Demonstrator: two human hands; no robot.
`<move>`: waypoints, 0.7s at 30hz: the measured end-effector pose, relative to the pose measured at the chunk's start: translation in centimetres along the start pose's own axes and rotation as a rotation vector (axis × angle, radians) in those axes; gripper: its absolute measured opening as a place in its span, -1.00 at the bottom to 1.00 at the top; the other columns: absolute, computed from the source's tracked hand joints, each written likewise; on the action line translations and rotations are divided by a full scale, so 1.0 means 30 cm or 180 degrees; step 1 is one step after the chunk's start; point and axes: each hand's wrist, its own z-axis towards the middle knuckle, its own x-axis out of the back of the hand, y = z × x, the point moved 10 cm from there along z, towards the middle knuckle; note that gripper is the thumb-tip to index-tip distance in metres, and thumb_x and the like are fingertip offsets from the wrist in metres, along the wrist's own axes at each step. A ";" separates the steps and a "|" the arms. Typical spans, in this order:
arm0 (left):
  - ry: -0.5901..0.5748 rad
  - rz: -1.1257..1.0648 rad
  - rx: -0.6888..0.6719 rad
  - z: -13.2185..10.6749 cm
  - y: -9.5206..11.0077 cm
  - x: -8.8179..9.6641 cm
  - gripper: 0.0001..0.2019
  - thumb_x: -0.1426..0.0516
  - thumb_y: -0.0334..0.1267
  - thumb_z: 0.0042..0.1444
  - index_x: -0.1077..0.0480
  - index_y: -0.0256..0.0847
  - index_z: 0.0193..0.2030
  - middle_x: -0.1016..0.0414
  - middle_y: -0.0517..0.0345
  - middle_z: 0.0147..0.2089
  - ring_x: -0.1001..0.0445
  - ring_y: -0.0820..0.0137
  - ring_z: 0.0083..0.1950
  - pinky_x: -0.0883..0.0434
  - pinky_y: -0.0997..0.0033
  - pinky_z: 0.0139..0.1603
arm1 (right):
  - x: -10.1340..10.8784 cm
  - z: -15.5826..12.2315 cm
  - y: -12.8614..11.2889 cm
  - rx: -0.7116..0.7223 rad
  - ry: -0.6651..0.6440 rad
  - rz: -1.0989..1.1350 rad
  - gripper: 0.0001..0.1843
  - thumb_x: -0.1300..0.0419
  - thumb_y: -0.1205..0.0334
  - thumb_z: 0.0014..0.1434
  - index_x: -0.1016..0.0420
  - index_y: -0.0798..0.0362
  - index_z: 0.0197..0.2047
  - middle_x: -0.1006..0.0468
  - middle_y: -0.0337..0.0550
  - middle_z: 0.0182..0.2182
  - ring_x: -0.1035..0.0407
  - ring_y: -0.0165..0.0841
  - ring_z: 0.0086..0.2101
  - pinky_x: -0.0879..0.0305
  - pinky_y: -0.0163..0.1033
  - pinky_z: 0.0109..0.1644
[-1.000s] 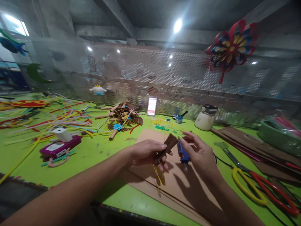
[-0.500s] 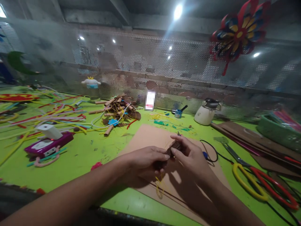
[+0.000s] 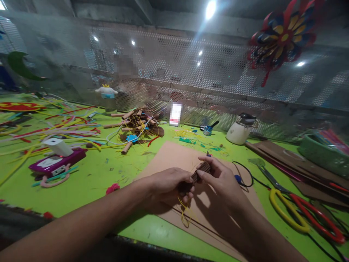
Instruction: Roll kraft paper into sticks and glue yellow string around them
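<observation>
My left hand [image 3: 166,185] and my right hand [image 3: 220,180] meet over a brown cardboard sheet [image 3: 174,156] on the green table. Both are closed on a small roll of brown corrugated card [image 3: 200,171]. The left hand grips its near end, and the right thumb and fingers pinch its far end. A thin yellow string [image 3: 184,213] hangs from under the left hand onto the cardboard. A blue tool tip [image 3: 208,154] peeks out behind the right hand, mostly hidden.
Scissors with yellow and red handles [image 3: 297,211] lie at the right, beside a black cord [image 3: 242,174]. A cream pot [image 3: 240,131], a pile of brown card rolls [image 3: 139,125], a purple device [image 3: 57,163] and coloured strips [image 3: 54,131] crowd the table. Mesh screen behind.
My right hand moved in from beside the blue tool and closed on the card piece with the left. The flat fanned piece now looks rolled up. The view shifted slightly.
</observation>
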 end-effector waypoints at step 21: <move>-0.0071 -0.0511 0.0379 0.007 -0.029 -0.004 -0.76 0.03 -0.27 0.05 -0.34 -0.38 -0.24 -0.34 0.08 -0.44 -0.36 0.39 -0.42 -0.31 0.29 -0.29 | 0.002 -0.001 0.037 -0.0287 0.0121 0.0277 -0.48 -0.25 0.26 -0.14 -0.33 0.10 -0.04 -0.42 -0.23 -0.42 -0.29 -0.40 -0.41 -0.22 -0.25 -0.29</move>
